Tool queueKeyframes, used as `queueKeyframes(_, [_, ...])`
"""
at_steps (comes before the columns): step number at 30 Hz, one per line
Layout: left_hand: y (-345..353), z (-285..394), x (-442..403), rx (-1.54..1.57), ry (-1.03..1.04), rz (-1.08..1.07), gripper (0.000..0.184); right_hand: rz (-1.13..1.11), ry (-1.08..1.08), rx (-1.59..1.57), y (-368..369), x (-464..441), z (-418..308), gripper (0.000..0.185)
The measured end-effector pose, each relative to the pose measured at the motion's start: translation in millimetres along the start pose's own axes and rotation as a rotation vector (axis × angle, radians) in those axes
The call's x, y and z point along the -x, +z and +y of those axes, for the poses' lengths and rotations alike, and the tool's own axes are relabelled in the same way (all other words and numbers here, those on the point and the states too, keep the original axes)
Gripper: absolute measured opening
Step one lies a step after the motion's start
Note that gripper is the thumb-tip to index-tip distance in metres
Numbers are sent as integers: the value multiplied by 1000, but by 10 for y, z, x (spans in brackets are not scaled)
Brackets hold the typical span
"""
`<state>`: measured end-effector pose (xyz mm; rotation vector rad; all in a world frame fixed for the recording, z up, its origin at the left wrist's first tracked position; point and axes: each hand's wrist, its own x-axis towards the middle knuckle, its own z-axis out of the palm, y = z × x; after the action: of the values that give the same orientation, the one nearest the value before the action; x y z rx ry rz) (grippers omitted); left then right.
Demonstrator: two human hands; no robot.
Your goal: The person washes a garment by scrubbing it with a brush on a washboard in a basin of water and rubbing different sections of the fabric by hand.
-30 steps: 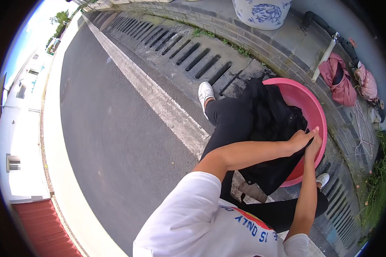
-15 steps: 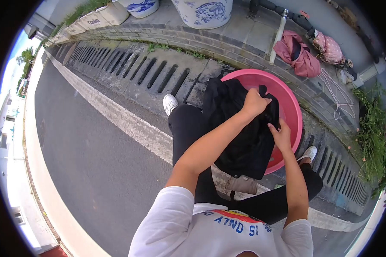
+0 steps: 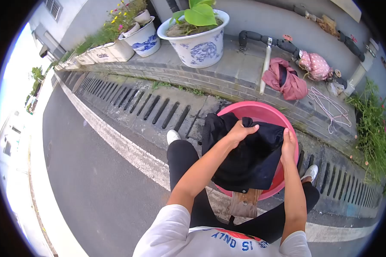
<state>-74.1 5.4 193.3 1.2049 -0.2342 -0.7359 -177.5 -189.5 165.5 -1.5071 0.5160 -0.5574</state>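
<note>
A black garment (image 3: 248, 158) lies over a pink basin (image 3: 291, 128), its top edge stretched between my hands. On the left side, my left hand (image 3: 241, 131) grips a bunched part of the cloth, thumb pointing right. My right hand (image 3: 289, 143) is closed on the cloth's right corner, near the basin's right rim. Below the garment, a wooden board (image 3: 244, 203) sticks out over the basin's near edge. Cloth covers much of the basin's inside.
Behind the basin runs a brick ledge (image 3: 227, 83) with a large blue-and-white flowerpot (image 3: 203, 49), a pink cloth (image 3: 285, 81), pipes and a loose white cord (image 3: 330, 109). Slotted drain covers (image 3: 152, 109) line the ground. Green plants (image 3: 371, 128) grow at the right.
The view has tilted up, showing more of the ledge. My right hand, open-fingered half a second ago, has closed on the garment's corner. The garment is spread wider between my hands.
</note>
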Motion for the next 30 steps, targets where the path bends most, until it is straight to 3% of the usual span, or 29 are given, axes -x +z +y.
queueKeyframes(1, [-16,-215,-84,113,6,65,13,46,-70,99,114,4,150,27])
queueKeyframes(2, [69,-285,-80,281,51,133,13,119,-317,229,363,157,-92,25])
queueKeyframes(3, [85,-428,-142,316,56,141,14,41,-414,361,472,252,-191,22])
queueKeyframes(5, [224,-585,-152,102,62,238,17,-130,-481,387,742,624,-332,18])
queueKeyframes(7, [101,-1657,-631,196,163,134,23,-276,-709,521,806,812,-227,16])
queueKeyframes(9, [182,-1821,-379,305,426,-8,33,-364,-767,596,717,644,-79,18])
queueKeyframes(11, [471,-863,131,115,-103,322,35,-254,-590,588,667,394,127,28])
queueKeyframes(12, [542,-954,34,49,-178,495,47,-187,-435,591,665,305,160,30])
queueKeyframes(13, [516,-1010,-9,107,-135,481,47,-123,-277,596,644,252,210,33])
queueKeyframes(15, [452,-948,3,220,-52,456,46,-166,-436,685,871,575,-195,33])
queueKeyframes(17, [47,-2076,-672,-258,371,475,41,-340,-924,504,940,866,-159,29])
queueKeyframes(19, [36,-1904,-599,30,103,199,39,-326,-891,502,760,627,61,28])
queueKeyframes(20, [344,-1261,-187,273,-118,270,40,-243,-637,504,681,417,142,28])
queueKeyframes(21, [557,-965,-95,83,-205,487,40,-163,-383,503,626,282,197,28])
queueKeyframes(22, [563,-982,-91,110,-231,487,40,-136,-241,471,631,271,72,30])
queueKeyframes(23, [558,-1009,-92,137,-257,487,40,-178,-392,508,663,370,-5,31])
queueKeyframes(25, [322,-1275,-190,329,-149,103,40,-259,-689,577,773,708,-133,32])
queueKeyframes(26, [310,-1224,-139,298,-110,91,40,-279,-931,579,799,834,-146,33])
queueKeyframes(29, [487,-943,40,208,-133,274,38,-229,-602,488,676,516,-15,32])
queueKeyframes(30, [613,-732,104,81,-257,432,34,-217,-592,526,689,531,-46,32])
